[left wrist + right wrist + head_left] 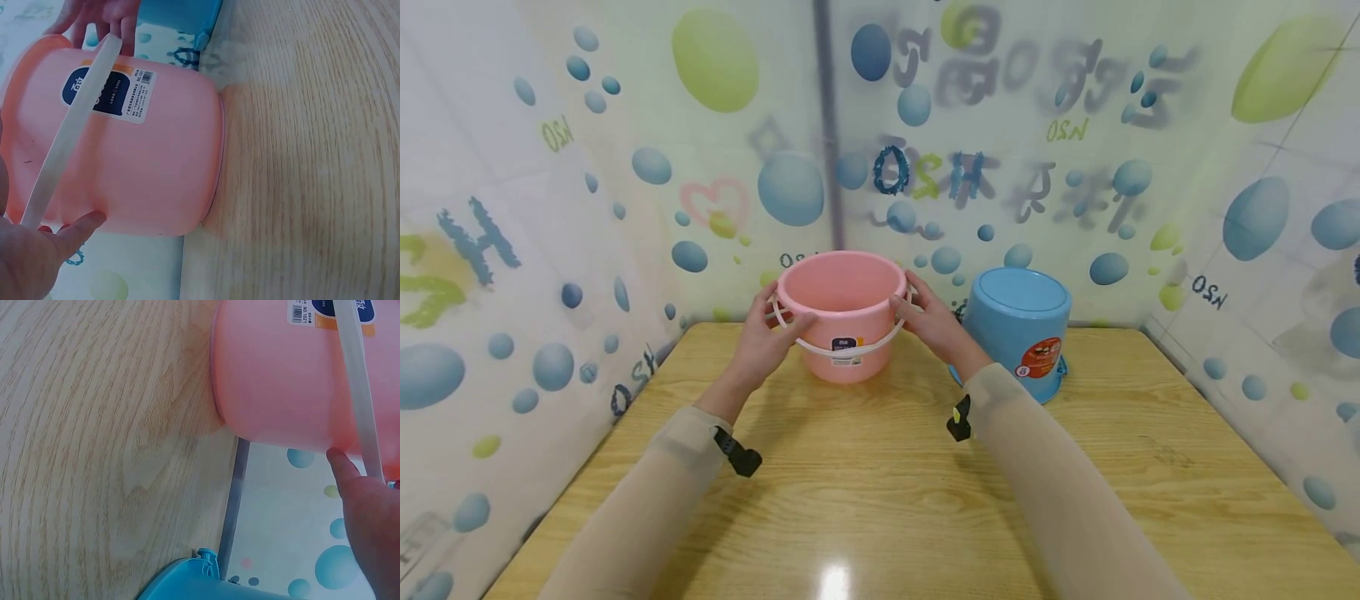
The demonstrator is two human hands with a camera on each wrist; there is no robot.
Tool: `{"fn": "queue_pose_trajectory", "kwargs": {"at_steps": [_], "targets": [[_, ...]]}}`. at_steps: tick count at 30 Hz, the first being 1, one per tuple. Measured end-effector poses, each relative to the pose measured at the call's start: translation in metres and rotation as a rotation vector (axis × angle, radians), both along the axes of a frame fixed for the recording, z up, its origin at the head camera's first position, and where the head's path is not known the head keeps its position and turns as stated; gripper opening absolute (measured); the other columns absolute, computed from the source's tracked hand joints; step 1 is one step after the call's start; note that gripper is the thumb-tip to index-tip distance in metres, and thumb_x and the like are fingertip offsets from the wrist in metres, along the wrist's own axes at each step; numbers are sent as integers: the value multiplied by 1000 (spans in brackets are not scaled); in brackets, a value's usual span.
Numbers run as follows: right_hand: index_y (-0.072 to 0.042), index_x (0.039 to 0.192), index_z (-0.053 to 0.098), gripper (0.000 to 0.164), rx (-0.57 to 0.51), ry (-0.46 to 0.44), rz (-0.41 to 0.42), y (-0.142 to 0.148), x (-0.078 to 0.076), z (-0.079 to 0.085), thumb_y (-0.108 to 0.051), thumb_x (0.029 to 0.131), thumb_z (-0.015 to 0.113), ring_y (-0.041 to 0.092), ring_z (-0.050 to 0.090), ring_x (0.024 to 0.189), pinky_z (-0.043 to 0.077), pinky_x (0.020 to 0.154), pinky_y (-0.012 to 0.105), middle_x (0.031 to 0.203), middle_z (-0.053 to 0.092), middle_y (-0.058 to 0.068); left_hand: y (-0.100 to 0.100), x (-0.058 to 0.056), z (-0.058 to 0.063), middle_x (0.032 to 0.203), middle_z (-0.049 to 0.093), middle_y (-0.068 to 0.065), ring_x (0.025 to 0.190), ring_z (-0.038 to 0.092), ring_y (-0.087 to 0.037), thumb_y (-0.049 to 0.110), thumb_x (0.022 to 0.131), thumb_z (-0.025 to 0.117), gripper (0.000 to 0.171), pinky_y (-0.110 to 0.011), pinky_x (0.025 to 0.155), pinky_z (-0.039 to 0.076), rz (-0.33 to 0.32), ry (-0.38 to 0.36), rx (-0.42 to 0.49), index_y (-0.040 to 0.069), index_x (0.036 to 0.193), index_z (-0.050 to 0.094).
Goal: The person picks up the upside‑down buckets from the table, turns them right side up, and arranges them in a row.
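Note:
A pink bucket (846, 333) is upright toward the back of the wooden table, its open mouth up. Its white handle (846, 352) hangs down across the front, over a dark label (111, 94). On the bucket's left side, my left hand (765, 337) grips just below the rim, thumb at the front. My right hand (931, 317) holds the opposite side in the same way, thumb near the handle's end. In both wrist views the bucket's base meets or nearly meets the tabletop; a tiny gap cannot be ruled out.
A blue bucket (1017, 333) stands upside down on the table (880, 500), to the right of the pink one and close to my right forearm. Patterned curtains (790, 108) rise behind the table's back edge and along both sides.

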State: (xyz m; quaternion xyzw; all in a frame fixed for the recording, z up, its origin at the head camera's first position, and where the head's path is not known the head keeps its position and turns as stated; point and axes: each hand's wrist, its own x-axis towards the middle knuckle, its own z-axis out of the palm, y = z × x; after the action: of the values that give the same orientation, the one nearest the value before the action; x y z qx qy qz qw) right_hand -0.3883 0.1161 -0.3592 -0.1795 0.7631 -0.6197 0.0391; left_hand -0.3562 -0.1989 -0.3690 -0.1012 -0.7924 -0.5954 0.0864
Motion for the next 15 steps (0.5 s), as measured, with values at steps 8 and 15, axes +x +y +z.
{"fn": "queue_pose_trajectory", "kwargs": {"at_steps": [8, 15], "targets": [[-28, 179, 10, 86, 8, -2, -3, 1, -2, 0, -50, 112, 60, 34, 28, 169, 44, 128, 56, 181, 26, 14, 0, -1, 0, 175, 33, -17, 153, 42, -43, 44, 103, 78, 103, -63, 114, 55, -1, 1, 1, 28, 178, 10], [-33, 179, 10, 87, 41, -14, -27, 4, 2, 2, -56, 111, 59, 37, 30, 168, 38, 131, 60, 182, 25, 13, -1, 3, 2, 182, 18, -16, 160, 35, -45, 54, 100, 78, 111, -65, 120, 49, 35, 2, -47, 26, 179, 5]]}}
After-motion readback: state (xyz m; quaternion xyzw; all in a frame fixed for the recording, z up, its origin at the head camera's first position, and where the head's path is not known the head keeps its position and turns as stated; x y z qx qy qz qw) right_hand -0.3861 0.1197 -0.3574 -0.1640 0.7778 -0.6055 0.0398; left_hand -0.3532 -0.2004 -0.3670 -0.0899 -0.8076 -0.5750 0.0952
